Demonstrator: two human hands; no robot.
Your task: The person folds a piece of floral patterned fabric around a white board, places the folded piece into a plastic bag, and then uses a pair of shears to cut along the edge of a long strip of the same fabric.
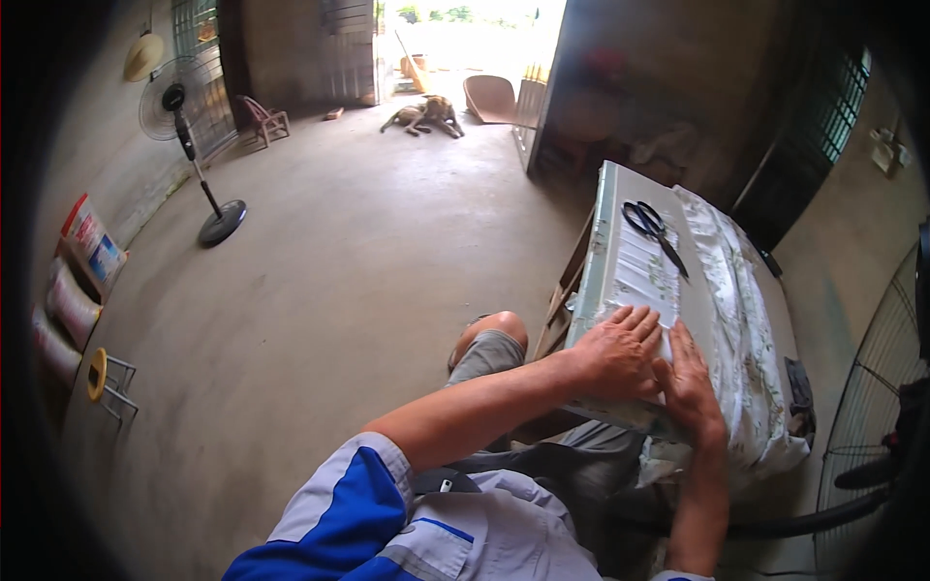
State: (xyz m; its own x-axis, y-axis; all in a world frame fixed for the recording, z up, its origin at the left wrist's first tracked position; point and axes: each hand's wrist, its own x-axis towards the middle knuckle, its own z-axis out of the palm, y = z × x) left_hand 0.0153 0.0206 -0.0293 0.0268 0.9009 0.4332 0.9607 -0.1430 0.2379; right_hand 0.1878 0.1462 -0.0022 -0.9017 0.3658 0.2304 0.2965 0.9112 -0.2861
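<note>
Left fingers (639, 324) and right fingers (682, 343) lie straight and released on the white cloth (639, 276) beneath them, where even pressure should flatten it, clear of the scissors (662, 237) just ahead.

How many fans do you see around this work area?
2: one black standing fan at upper left, and a second fan right of the table, cut off by the picture's edge.

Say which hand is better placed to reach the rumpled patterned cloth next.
Probably the right hand: it lies nearer the rumpled patterned cloth. The left hand is farther left, with the right hand between it and that cloth. Both hands look flat and outstretched.
</note>
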